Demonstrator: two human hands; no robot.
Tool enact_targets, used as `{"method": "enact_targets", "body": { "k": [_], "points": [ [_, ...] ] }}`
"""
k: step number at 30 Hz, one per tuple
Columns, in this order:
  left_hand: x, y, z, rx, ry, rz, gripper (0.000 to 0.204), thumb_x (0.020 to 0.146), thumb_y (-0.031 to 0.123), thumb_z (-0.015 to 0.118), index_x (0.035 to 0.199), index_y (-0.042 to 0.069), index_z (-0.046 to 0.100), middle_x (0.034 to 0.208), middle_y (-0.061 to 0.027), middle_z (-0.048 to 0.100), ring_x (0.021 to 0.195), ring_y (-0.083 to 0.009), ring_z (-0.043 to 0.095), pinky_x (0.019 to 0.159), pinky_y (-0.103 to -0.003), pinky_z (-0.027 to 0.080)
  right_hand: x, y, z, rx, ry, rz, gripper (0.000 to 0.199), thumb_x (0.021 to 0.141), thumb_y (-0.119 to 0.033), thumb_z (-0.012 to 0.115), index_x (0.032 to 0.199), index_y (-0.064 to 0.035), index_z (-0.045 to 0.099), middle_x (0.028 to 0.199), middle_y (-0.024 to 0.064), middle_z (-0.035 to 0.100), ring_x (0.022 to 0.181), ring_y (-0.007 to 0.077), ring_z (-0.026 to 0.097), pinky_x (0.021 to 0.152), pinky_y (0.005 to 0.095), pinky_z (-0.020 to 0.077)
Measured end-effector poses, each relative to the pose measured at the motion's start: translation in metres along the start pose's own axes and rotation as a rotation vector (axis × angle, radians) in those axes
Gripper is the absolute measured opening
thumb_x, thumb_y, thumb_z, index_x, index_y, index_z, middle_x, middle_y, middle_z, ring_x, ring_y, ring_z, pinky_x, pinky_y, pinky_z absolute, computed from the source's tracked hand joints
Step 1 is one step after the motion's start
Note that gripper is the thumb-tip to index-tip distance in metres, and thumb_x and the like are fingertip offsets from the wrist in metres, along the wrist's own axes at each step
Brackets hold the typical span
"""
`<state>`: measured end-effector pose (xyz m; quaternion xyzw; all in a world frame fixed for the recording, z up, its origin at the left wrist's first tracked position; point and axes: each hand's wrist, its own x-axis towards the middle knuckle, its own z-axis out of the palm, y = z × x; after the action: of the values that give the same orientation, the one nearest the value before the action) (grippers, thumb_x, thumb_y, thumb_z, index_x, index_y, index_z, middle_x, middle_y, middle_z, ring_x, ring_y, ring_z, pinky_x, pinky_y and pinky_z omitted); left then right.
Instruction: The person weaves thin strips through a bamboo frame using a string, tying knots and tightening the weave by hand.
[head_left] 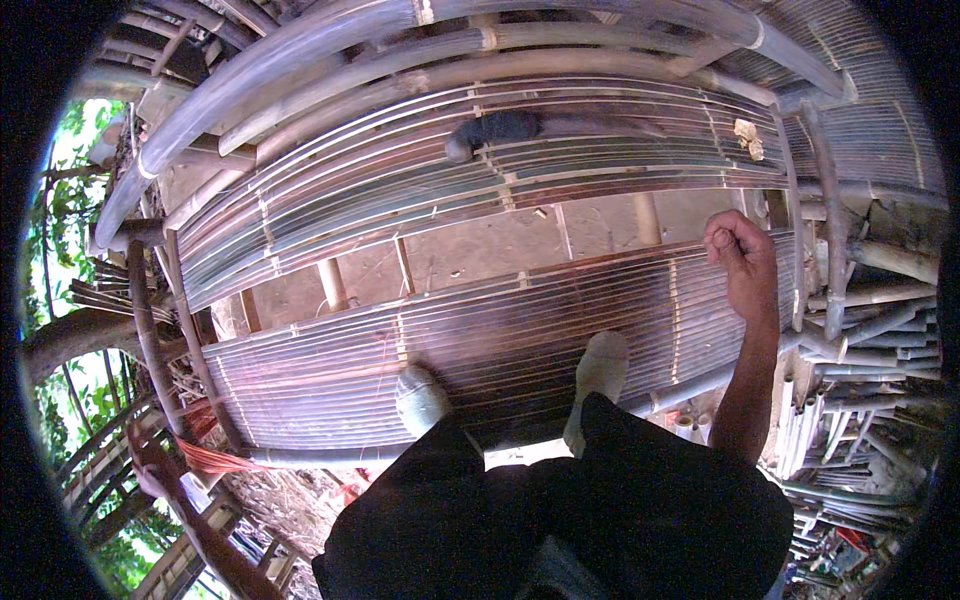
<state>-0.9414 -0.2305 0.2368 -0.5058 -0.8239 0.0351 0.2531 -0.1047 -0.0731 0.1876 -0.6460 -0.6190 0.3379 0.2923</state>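
I stand on a platform of thin bamboo slats [330, 380], my two feet in pale footwear [420, 398] [601, 366] near its front edge. My right hand [741, 258] is raised at the right over the slats, its fingers curled into a fist with nothing visible in it. My left arm stretches down to the lower left, where my left hand [152, 474] is beside a bundle of orange strips [215, 460]; its fingers are too blurred to read. A dark-handled tool [500, 128] lies on the farther slat panel [400, 180].
A gap between the two slat panels shows bare earth [480, 250] and cross poles. Thick bamboo poles [300, 50] curve along the far side. Loose bamboo lengths [860, 330] pile up at the right. Pale chips [747, 138] rest on the far panel. Green foliage [60, 210] lies left.
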Motion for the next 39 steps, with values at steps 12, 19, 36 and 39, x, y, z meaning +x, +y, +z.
{"method": "enact_targets", "body": {
  "k": [12,19,36,39],
  "points": [
    [-0.062,0.025,0.072,-0.593,-0.706,0.013,0.038,0.094,0.012,0.066,0.130,0.005,0.053,0.116,-0.0140,0.068,0.108,-0.0231,0.066,0.093,-0.035,0.055,-0.062,-0.006,0.168,0.492,-1.203,-0.012,0.015,0.097,-0.015,0.059,0.103,-0.0026,0.065,0.090,0.0056,0.067,0.084,0.0150,0.063,0.079,0.0330,0.0523],
    [-0.134,0.475,-0.065,-1.346,-1.800,0.332,0.073,0.093,0.057,0.058,0.141,0.002,0.044,0.123,-0.0183,0.062,0.112,-0.0317,0.062,0.092,-0.044,0.054,-0.110,-0.046,0.241,0.972,-1.737,-0.282,0.027,0.100,-0.028,0.054,0.098,-0.0025,0.061,0.082,0.0048,0.061,0.076,0.0152,0.057,0.072,0.0337,0.0480],
    [-0.162,0.461,-0.086,-1.007,-1.101,1.184,0.018,0.087,0.015,0.063,0.101,0.009,0.073,0.123,-0.0173,0.064,0.114,-0.0323,0.060,0.087,-0.043,0.054,0.057,0.116,0.147,0.065,-0.400,0.086,0.037,0.098,-0.033,0.061,0.115,-0.0003,0.062,0.102,0.0102,0.068,0.096,0.0196,0.065,0.088,0.0353,0.0517],
    [-0.154,0.465,-0.118,-1.021,-0.990,1.029,0.030,0.078,0.018,0.065,0.105,0.011,0.073,0.141,-0.0181,0.050,0.133,-0.0312,0.045,0.108,-0.047,0.042,0.070,0.135,0.170,0.138,-0.560,0.119,0.041,0.097,-0.038,0.060,0.112,0.0002,0.061,0.097,0.0143,0.068,0.091,0.0209,0.066,0.080,0.0381,0.0522]
  ]
}}
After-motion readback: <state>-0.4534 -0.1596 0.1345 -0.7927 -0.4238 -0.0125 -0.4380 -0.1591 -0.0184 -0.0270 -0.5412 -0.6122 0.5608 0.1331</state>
